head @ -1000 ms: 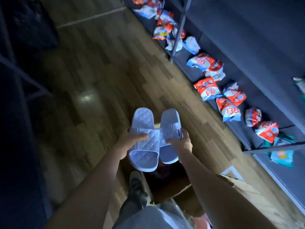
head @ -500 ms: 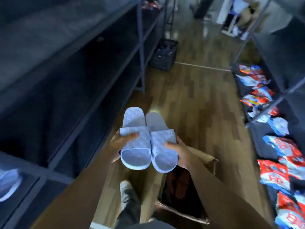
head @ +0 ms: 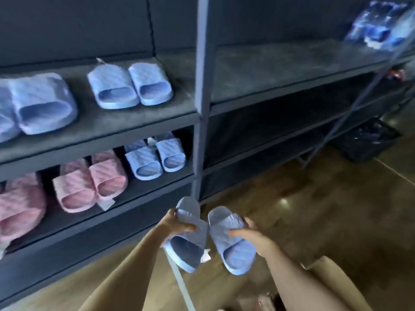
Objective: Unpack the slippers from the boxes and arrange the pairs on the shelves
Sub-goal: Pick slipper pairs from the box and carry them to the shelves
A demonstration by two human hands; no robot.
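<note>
Shelves (head: pixel 139 117) span 9 to 2 o'clock: dark matte boards on metal posts, carrying blue and pink pairs (head: pixel 130 86). Box (head: pixel 325 279), brown cardboard, sits at 5 o'clock. Slippers (head: pixel 231 245), blue, moulded, foam-like with quilted straps, hang at 6 o'clock; left grip (head: pixel 174 227) and right grip (head: pixel 253 237) each clasp one. Step in hand: transfer to shelf. Next move likely requires setting both side by side on bare board at 1 o'clock.

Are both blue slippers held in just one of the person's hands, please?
No, the left hand grips one blue slipper while the right hand grips the second slipper.
</note>
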